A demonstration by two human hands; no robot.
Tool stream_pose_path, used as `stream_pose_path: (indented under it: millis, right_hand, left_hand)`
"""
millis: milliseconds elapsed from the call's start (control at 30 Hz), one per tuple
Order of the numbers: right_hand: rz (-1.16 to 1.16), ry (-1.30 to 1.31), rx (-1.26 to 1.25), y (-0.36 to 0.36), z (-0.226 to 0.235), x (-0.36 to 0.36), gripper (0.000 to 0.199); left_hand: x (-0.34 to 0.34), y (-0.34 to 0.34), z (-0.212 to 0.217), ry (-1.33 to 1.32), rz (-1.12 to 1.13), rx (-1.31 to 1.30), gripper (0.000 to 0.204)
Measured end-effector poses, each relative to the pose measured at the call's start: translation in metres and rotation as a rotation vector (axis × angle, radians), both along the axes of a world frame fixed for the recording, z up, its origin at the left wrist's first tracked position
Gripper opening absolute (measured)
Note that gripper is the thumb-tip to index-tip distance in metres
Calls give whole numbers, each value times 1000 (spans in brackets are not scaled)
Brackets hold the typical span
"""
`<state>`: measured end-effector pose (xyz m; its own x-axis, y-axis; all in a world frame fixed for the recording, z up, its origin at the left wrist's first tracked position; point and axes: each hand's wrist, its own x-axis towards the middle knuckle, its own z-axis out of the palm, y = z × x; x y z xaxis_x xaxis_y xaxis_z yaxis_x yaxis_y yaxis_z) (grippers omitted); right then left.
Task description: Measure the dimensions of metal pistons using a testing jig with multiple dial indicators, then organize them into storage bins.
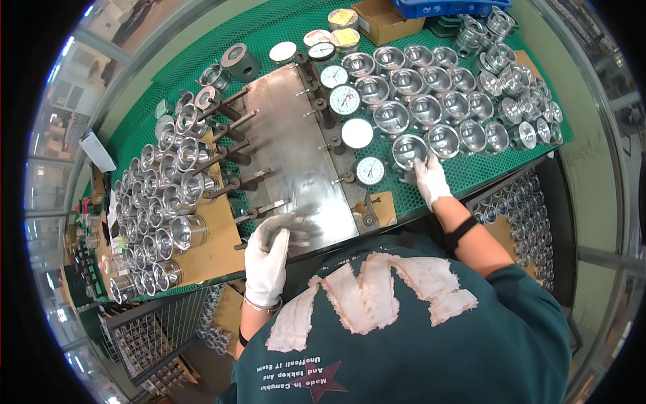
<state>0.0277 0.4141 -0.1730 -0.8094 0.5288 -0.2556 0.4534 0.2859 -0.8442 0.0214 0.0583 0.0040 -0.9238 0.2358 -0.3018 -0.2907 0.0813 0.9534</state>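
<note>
Green cloth of the person's shirt [404,337] is filling the lower view, and both white-gloved hands are reaching up from it. At two o'clock the right hand [429,178] is closing its grip on the rim of a shiny round metal piston [408,151], the nearest of the many upturned pistons [457,94] standing in rows on the green mesh tabletop [471,176]. At seven o'clock the left hand [272,252] is resting with fingers spread and holding nothing on the near edge of the flat steel gauge plate [289,148]. White dial gauges [344,99] are lining the plate's right side; more pistons [161,202] are lying at nine o'clock. I judge a pick-up is in hand; next the piston needs lifting clear of its neighbours and carrying to the plate.
</note>
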Motion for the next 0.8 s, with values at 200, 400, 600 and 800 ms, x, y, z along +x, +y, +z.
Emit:
stream_pose_path:
  millis: [200,400,600,800]
  right_hand:
    - [478,261,535,28,94,-17,67]
    - [988,-238,404,69,83,-99,92]
    - [991,-803,154,26,120,-140,86]
    - [854,-397,764,37,57,-108,74]
  left_hand:
    - [29,5,-10,-37,176,92,29]
    - [57,22,-25,-100,140,60,29]
    - [91,19,-42,-201,148,51,29]
    - [86,-1,-40,-124,33,-70,32]
